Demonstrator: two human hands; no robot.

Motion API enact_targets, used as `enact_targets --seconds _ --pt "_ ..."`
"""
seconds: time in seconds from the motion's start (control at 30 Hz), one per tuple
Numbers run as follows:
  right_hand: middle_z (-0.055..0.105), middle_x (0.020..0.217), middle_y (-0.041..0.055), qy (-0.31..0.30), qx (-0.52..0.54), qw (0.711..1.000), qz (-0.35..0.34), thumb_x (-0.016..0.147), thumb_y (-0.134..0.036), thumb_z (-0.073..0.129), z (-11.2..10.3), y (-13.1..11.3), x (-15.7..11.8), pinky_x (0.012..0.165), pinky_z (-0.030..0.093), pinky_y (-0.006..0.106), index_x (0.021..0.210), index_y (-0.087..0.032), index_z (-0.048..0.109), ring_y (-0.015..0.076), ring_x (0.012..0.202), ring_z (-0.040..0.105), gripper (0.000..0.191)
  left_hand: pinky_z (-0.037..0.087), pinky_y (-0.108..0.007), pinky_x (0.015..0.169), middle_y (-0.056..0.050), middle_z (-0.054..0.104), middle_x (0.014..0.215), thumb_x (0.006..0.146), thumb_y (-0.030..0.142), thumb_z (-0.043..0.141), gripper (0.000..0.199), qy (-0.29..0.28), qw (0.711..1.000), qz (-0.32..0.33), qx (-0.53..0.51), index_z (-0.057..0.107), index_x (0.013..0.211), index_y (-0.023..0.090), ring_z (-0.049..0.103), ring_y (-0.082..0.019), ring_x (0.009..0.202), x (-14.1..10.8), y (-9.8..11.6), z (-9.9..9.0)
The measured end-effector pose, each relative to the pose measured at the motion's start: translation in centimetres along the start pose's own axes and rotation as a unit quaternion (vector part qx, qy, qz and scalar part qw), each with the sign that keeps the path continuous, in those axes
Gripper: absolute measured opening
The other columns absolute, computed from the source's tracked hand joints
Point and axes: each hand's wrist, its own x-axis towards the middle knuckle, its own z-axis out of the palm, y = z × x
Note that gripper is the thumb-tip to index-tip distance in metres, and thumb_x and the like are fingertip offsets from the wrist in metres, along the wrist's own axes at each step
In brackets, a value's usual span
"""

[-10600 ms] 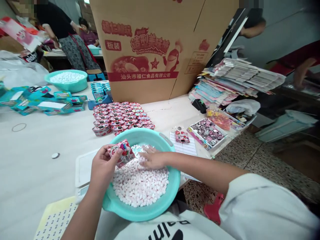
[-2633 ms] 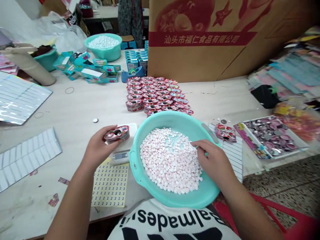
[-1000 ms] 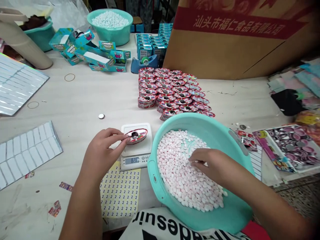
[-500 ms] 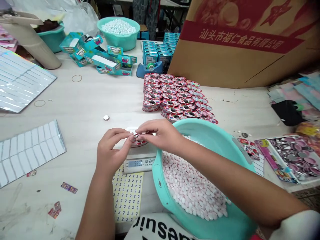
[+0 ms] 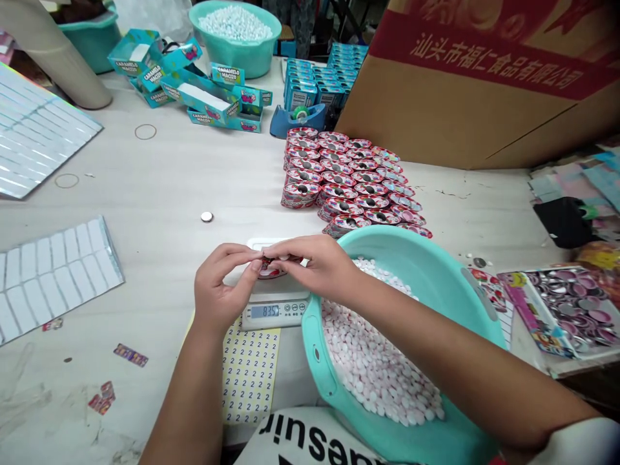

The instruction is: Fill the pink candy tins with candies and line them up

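Observation:
A small red-and-white oval candy box (image 5: 271, 272) sits on the white digital scale (image 5: 295, 314), whose display appears to read 83.5. The thumb and fingers of my left hand (image 5: 217, 281) are pinched at the box's left side and top. From the right, my right hand (image 5: 317, 261) reaches over the same box, thumb and fingertips closed at its top opening. Small white bits, apparently candies, show under the right fingers. The opening itself is mostly covered by my fingertips. Beneath my right forearm stands a turquoise basin (image 5: 317, 361) holding many white-pink candies (image 5: 378, 371).
Rows of similar oval boxes (image 5: 336, 177) stand behind the basin. A big carton (image 5: 436, 116) rises at the back right. A tray of round lids (image 5: 576, 303) lies right. Number stickers (image 5: 249, 374) lie before the scale; one round lid (image 5: 206, 217) is behind left.
The scale's display has gone from about 98.5 to 83.5. My fingers have shifted slightly and closed further over the box top. The view has tilted down a little.

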Motion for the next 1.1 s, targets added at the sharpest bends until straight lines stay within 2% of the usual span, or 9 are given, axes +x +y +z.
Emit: enact_targets --seconds 0.17,0.37,0.47,0.63,0.73,0.83,0.97,1.1 --pt "0.077 0.105 0.002 0.02 -0.002 1.0 0.012 0.091 -0.02 0.06 0.0 -0.1 0.0 0.084 0.056 0.028 0.11 -0.025 0.073 0.0151 0.092 0.072 0.024 0.055 -0.033 0.076 -0.003 0.07 0.091 0.086 0.018 0.067 0.013 0.003 1.0 0.003 -0.014 0.074 0.095 0.025 0.066 -0.017 0.086 0.0 -0.1 0.0" --pt "0.077 0.103 0.0014 0.011 0.004 1.0 0.012 0.091 -0.02 0.059 0.1 -0.1 0.2 0.086 0.055 0.027 0.107 -0.024 0.074 0.0145 0.094 0.071 0.022 0.055 -0.034 0.077 -0.004 0.07 0.092 0.086 0.019 0.067 0.012 -0.005 1.0 0.002 -0.022 0.073 0.095 0.024 0.066 -0.018 0.088 0.0 -0.1 0.1" --pt "0.077 0.101 0.0026 0.055 0.01 0.998 0.041 0.09 -0.022 0.062 -0.4 -0.9 0.0 0.081 0.057 0.028 0.103 -0.023 0.075 0.0149 0.088 0.072 0.019 0.055 -0.034 0.077 -0.003 0.07 0.091 0.086 0.018 0.067 0.013 -0.002 1.0 0.004 -0.028 0.073 0.095 0.024 0.066 -0.017 0.087 0.0 -0.1 0.0" --pt "0.077 0.104 0.005 0.14 0.012 0.986 0.088 0.09 -0.03 0.064 -2.4 -3.8 -1.6 0.083 0.06 0.033 0.105 -0.023 0.076 0.0193 0.093 0.072 0.021 0.055 -0.034 0.078 -0.003 0.071 0.091 0.086 0.018 0.067 0.011 -0.008 1.0 0.001 -0.025 0.073 0.093 0.024 0.066 -0.017 0.088 0.1 0.1 0.0" --pt "0.077 0.103 0.0045 0.156 -0.04 0.98 0.114 0.091 -0.032 0.063 -3.7 -5.4 -3.7 0.083 0.06 0.035 0.106 -0.024 0.076 0.0208 0.092 0.073 0.022 0.055 -0.035 0.081 -0.004 0.07 0.094 0.086 0.021 0.067 0.011 -0.026 0.999 -0.007 -0.028 0.073 0.096 0.024 0.066 -0.018 0.091 0.1 0.1 0.0" --pt "0.077 0.103 0.0034 0.144 -0.113 0.97 0.161 0.092 -0.031 0.06 -4.7 -5.9 -7.0 0.085 0.061 0.036 0.106 -0.026 0.076 0.0217 0.093 0.073 0.022 0.054 -0.038 0.089 -0.005 0.069 0.105 0.084 0.026 0.07 0.023 -0.077 0.997 -0.023 -0.015 0.07 0.108 0.025 0.064 -0.02 0.101 0.1 -0.1 0.0" --pt "0.078 0.101 0.0045 0.134 -0.13 0.942 0.278 0.091 -0.037 0.06 -5.3 -4.1 -12.4 0.083 0.062 0.036 0.102 -0.025 0.077 0.023 0.091 0.074 0.024 0.054 -0.039 0.091 -0.007 0.068 0.111 0.082 0.027 0.072 0.033 -0.132 0.991 -0.021 -0.006 0.067 0.115 0.024 0.064 -0.021 0.104 0.2 -0.3 0.1" --pt "0.078 0.101 0.0072 0.134 -0.116 0.921 0.347 0.088 -0.042 0.062 -5.7 -1.9 -16.7 0.082 0.062 0.038 0.097 -0.023 0.078 0.0252 0.092 0.074 0.027 0.054 -0.038 0.091 -0.007 0.069 0.11 0.083 0.027 0.072 0.032 -0.121 0.992 -0.022 0.006 0.067 0.114 0.023 0.065 -0.021 0.103 0.2 -0.2 -0.1"
